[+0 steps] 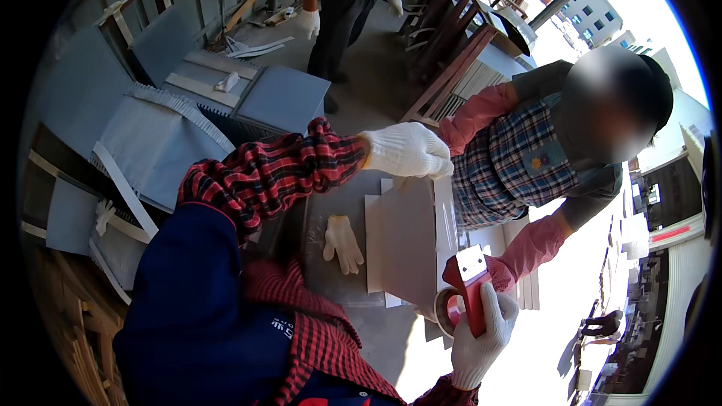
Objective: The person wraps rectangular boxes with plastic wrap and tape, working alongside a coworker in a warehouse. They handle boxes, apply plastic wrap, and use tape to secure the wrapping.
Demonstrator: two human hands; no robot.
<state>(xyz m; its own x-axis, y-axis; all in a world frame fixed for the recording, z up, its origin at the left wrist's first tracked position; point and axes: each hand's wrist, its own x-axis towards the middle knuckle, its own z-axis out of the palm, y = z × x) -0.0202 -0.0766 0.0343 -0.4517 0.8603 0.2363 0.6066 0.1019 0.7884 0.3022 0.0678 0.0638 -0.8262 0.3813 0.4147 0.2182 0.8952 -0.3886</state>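
My right hand (485,327), in a white knit glove, grips a red tape dispenser (473,297) with a metal plate at its head and a roll of tape beside it. The dispenser is at the near end of a pale, box-shaped stack of boards (406,233). At the stack's far end is my gloved left hand (410,150), its fingers pinched together at the top edge. What they pinch, if anything, is too small to make out. A shiny strip runs along the stack's narrow side (445,218). A loose white glove (343,245) lies on the grey table, left of the stack.
Across the stack stands a co-worker in a plaid apron (519,165) with pink sleeves, one arm reaching close to each of my hands. Another person (350,7) with white gloves stands farther back. Grey panels (282,98) are piled at left; wooden frames (459,22) stand behind.
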